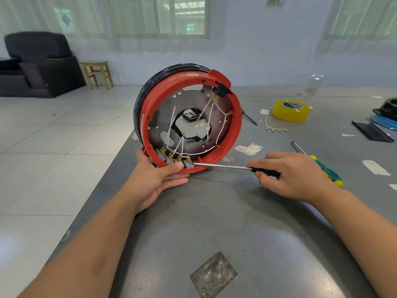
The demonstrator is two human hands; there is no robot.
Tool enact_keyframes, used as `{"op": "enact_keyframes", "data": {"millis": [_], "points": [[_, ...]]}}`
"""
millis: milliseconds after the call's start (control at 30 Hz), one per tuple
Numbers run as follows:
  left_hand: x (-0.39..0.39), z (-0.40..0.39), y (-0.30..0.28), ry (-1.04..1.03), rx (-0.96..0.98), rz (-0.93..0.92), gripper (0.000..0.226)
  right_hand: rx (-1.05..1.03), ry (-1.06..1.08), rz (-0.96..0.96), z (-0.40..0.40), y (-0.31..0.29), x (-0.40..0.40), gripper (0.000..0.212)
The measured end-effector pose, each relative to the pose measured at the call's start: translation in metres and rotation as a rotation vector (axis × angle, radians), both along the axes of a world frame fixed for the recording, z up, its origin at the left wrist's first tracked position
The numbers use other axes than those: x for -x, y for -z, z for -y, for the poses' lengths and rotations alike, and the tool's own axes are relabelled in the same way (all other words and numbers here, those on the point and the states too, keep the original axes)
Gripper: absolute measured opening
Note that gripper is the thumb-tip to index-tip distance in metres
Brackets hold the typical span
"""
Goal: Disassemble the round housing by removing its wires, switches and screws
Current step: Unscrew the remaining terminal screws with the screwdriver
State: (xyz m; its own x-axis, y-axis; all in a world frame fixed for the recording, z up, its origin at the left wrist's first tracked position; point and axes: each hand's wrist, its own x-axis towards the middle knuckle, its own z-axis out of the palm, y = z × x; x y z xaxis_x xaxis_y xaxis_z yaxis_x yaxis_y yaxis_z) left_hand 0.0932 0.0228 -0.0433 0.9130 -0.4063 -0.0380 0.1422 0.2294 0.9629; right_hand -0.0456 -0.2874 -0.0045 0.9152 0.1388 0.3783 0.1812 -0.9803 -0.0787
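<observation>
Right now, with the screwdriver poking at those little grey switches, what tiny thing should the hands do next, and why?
Probably lever the rightmost grey switch gently out of the red housing. The screwdriver held by the right hand has its tip right at that switch, white wires are still clipped on, and the left hand steadies the rim, thumb beside the switches.

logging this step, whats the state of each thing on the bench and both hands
round housing: on edge, open side toward camera
white wires: still attached inside
switches: still seated at bottom rim
screwdriver: tip at the rightmost switch
left hand: gripping the housing's lower rim
right hand: gripping the screwdriver handle
second screwdriver: lying unused
yellow tape roll: lying flat
</observation>
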Motion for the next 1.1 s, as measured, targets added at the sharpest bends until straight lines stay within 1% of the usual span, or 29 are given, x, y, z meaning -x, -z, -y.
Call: {"op": "enact_keyframes", "data": {"millis": [100,200,300,433,533,800,967,1100], "points": [[-0.001,-0.001,0.001,0.0,0.005,0.001,0.077,-0.021,0.002,-0.031,0.002,0.001,-0.001,0.042],[-0.002,-0.001,0.001,0.006,-0.001,0.005,0.083,-0.047,0.011,-0.069,0.004,0.003,-0.002,0.036],[-0.002,-0.001,0.001,0.006,-0.003,0.003,0.089,-0.072,0.018,-0.099,0.004,0.003,-0.004,0.041],[-0.001,-0.001,0.001,0.013,-0.005,0.017,0.086,-0.133,0.02,-0.147,0.004,0.004,-0.005,0.043],[-0.001,-0.001,0.0,0.017,-0.007,0.012,0.085,-0.139,0.032,-0.17,0.005,0.004,-0.006,0.045],[0.001,0.0,-0.003,0.0,-0.017,0.012,0.082,0.016,0.028,-0.068,0.003,0.01,-0.005,0.039],[0.002,0.001,-0.005,-0.025,0.002,-0.015,0.079,0.059,0.003,-0.021,0.0,0.011,-0.002,0.038],[0.004,0.001,-0.006,-0.048,0.012,-0.016,0.079,0.1,-0.02,-0.003,-0.001,0.012,-0.001,0.045]]}}
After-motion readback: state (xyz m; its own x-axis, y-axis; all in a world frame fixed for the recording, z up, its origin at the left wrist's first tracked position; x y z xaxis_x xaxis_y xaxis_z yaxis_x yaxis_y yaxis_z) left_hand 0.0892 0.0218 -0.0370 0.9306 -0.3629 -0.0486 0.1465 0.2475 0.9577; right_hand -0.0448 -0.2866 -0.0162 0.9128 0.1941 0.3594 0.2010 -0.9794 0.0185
